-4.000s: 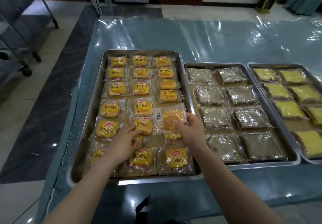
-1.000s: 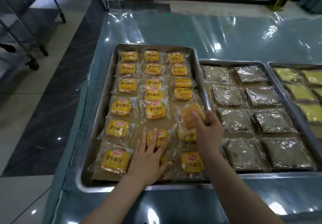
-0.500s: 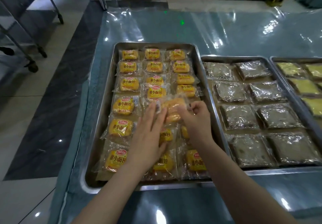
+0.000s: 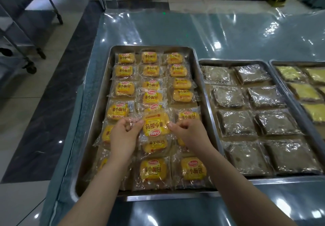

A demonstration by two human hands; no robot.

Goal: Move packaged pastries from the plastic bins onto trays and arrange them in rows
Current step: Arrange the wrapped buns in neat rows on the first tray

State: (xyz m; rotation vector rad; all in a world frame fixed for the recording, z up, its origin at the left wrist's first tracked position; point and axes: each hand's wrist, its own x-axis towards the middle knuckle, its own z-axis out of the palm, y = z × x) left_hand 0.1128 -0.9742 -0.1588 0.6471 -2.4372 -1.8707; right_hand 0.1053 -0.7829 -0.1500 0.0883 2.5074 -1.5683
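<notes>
A steel tray (image 4: 202, 78) in front of me holds several yellow packaged buns laid in three rows. Above the tray's middle I hold one yellow bun packet (image 4: 155, 123), its label upside down to me. My left hand (image 4: 123, 136) pinches the packet's left wrapper edge and my right hand (image 4: 189, 132) pinches its right edge. Other packets lie under and around both hands, such as one (image 4: 153, 169) at the tray's near edge.
To the right stand a tray (image 4: 218, 143) of brown wrapped pastries and, at the frame edge, a tray (image 4: 299, 106) of pale yellow ones. Clear plastic sheeting (image 4: 193, 29) covers the table. A wheeled metal rack (image 4: 22, 37) stands on the floor to the left.
The packet was in my right hand alone a second ago; my left hand has lifted off the tray and now both hands hold it by its edges, label side up, over the middle column.
</notes>
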